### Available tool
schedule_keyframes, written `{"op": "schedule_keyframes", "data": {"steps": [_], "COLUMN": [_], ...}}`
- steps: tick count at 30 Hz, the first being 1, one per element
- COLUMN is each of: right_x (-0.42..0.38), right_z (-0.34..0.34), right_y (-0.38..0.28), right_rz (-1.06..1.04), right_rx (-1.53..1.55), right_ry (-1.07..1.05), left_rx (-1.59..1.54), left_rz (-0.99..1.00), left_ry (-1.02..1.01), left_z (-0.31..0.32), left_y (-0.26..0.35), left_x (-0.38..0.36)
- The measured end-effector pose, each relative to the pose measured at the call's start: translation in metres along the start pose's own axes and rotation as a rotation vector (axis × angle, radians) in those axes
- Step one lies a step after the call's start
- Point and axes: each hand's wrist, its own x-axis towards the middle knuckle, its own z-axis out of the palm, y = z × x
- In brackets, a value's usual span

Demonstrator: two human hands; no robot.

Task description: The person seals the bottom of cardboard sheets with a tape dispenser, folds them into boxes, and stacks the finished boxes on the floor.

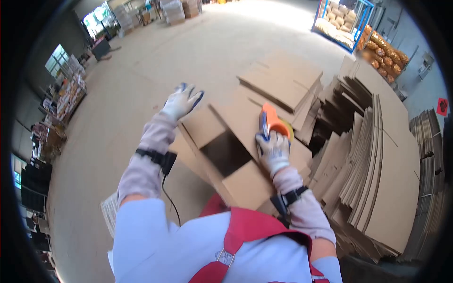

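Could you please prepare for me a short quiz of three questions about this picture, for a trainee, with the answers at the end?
1. Which hand holds the orange tape dispenser, and how is the other hand?
2. True or false: the top of the carton in front of the person is fully closed.
3. What stands in large stacks to the right of the carton?
A) Glass bottles
B) Flattened cardboard
C) Paint buckets

Key:
1. The right hand; the left hand has its fingers spread, with nothing seen in it.
2. False: a dark opening shows between two flaps.
3. B
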Motion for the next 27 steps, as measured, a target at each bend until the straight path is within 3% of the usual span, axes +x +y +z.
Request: {"op": "schedule_keyframes", "data": {"steps": [2,4,6,7,9,12,14,16,17,18,19,21,22,24,25,26,27], "right_x": [0.006,0.002,0.009,0.006,0.001,0.01,0.032,0.031,0.026,0.021,0.017,0.002,-0.002,0.005,-0.001,-0.005,-0.006], "right_z": [0.001,-0.003,-0.008,-0.011,-0.016,-0.04,-0.08,-0.106,-0.1,-0.09,-0.074,-0.028,-0.019,-0.021,-0.026,-0.026,-0.023], "right_y": [0.003,0.005,0.0,-0.007,-0.013,-0.005,-0.013,-0.025,-0.029,-0.033,-0.034,-0.031,-0.032,-0.03,-0.033,-0.032,-0.028], "right_rz": [-0.051,-0.054,-0.081,-0.08,-0.117,-0.063,0.18,0.286,0.23,0.169,0.162,0.188,0.248,0.248,0.312,0.317,0.262], "right_rx": [0.001,-0.006,-0.005,0.022,0.074,0.373,1.159,1.395,1.493,1.59,1.671,1.436,1.511,1.531,1.55,1.547,1.51], "right_ry": [-0.08,-0.063,-0.027,-0.023,-0.066,-0.026,0.011,0.015,0.044,0.075,-0.025,-0.218,-0.284,-0.298,-0.281,-0.274,-0.28], "left_rx": [0.072,-0.236,-0.7,-0.7,-0.062,-0.214,-0.195,-0.387,-0.295,-0.301,-0.623,-1.523,-1.522,-1.8,-1.832,-1.832,-1.682], "left_rz": [0.028,-0.021,-0.067,-0.075,-0.004,0.016,0.012,0.018,0.147,0.137,0.009,0.054,0.047,-0.111,-0.264,-0.258,-0.307], "left_ry": [0.001,0.156,0.456,0.454,-0.015,0.074,0.018,0.011,0.14,0.138,0.002,0.056,0.068,-0.117,-0.32,-0.329,-0.62], "left_z": [0.007,0.017,0.093,0.101,0.114,0.114,0.115,0.12,0.147,0.136,0.11,0.145,0.132,0.106,0.102,0.101,0.077], "left_y": [0.036,0.057,0.054,0.062,0.085,0.075,0.071,0.07,0.062,0.061,0.063,0.048,0.045,0.021,0.002,-0.005,-0.003], "left_x": [0.018,0.043,0.066,0.054,0.026,0.032,0.034,0.037,0.044,0.041,0.037,0.052,0.046,0.031,0.028,0.023,0.009]}}
